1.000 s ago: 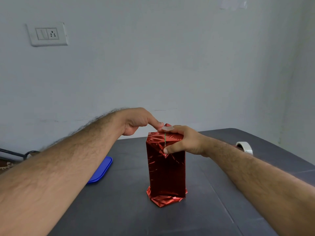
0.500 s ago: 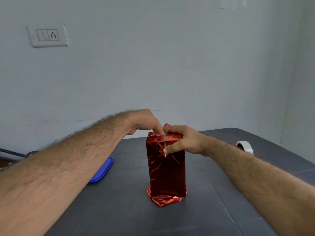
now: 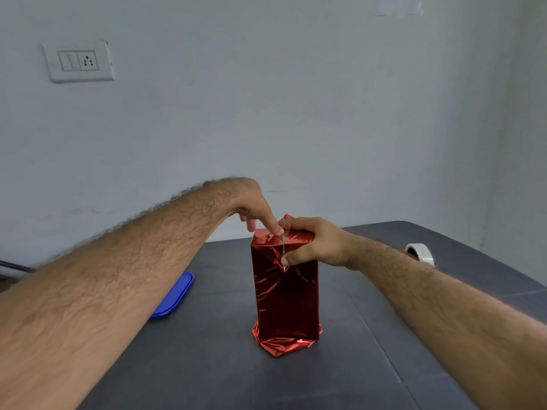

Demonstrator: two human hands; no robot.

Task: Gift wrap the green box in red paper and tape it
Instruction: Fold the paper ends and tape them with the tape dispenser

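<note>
The box wrapped in shiny red paper (image 3: pixel 285 294) stands upright on the dark table (image 3: pixel 207 365). A thin green sliver of the box (image 3: pixel 283 241) shows through the seam near the top front. My right hand (image 3: pixel 319 247) grips the top of the box, fingers over the top edge and thumb pinning the folded flap on the front. My left hand (image 3: pixel 251 207) reaches in from the left, its index fingertip pressing down on the top front edge at the seam; I cannot make out any tape under it. Crumpled red paper sticks out at the box's base.
A roll of clear tape (image 3: pixel 420 253) lies on the table at the right, behind my right forearm. A blue plastic lid (image 3: pixel 174 294) lies flat at the left. A white wall with a switch socket (image 3: pixel 78 60) stands behind the table.
A small pale piece of tape seen at the top of the box one second ago is now hidden under my left index finger, which has pressed down onto the seam. My right hand has held still.
</note>
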